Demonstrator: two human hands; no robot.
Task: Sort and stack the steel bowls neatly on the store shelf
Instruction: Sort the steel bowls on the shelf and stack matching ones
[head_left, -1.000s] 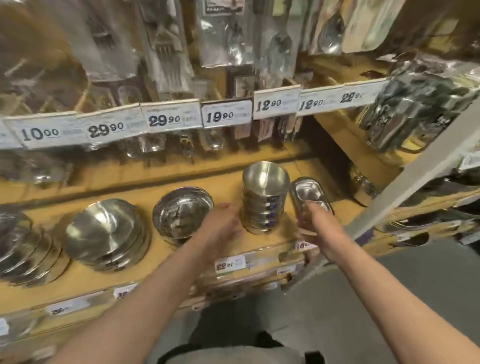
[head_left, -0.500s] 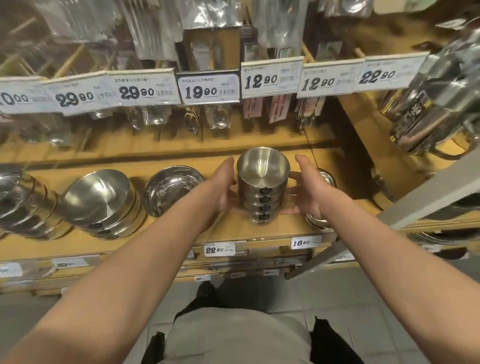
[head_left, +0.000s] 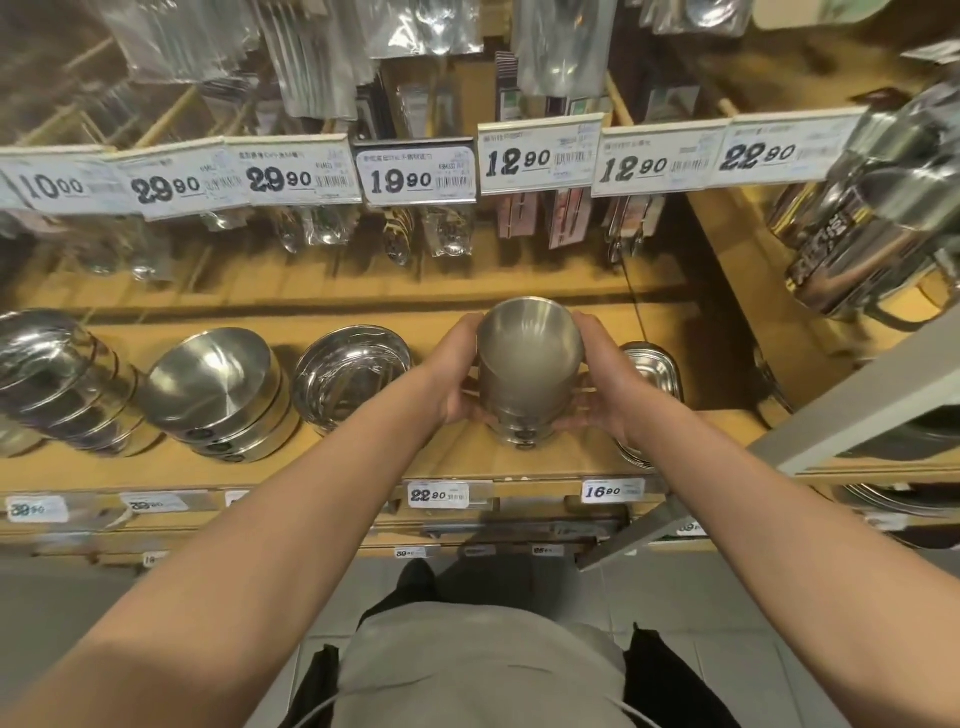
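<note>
A tall stack of small steel bowls (head_left: 527, 364) stands on the wooden shelf (head_left: 457, 457), mouth up. My left hand (head_left: 454, 374) presses on its left side and my right hand (head_left: 605, 384) on its right side, so both hands clasp the stack. Left of it lies a shallow steel dish stack (head_left: 350, 376). Further left a leaning stack of wider bowls (head_left: 218, 395) rests on the shelf, and a tilted bowl stack (head_left: 57, 374) lies at the far left. Behind my right hand a stack of small oblong steel dishes (head_left: 652, 369) is partly hidden.
Price tags (head_left: 415, 171) hang on a rail above, with packaged cutlery (head_left: 322, 62) behind them. Steel kettles or pots (head_left: 872, 218) sit on the side shelf at right. A grey slanted shelf post (head_left: 779, 441) crosses the lower right. More price labels (head_left: 439, 494) line the shelf's front edge.
Both hands came in from near the shelf's front edge and closed around the small bowl stack. The camera has moved nearer and now looks down more steeply.
</note>
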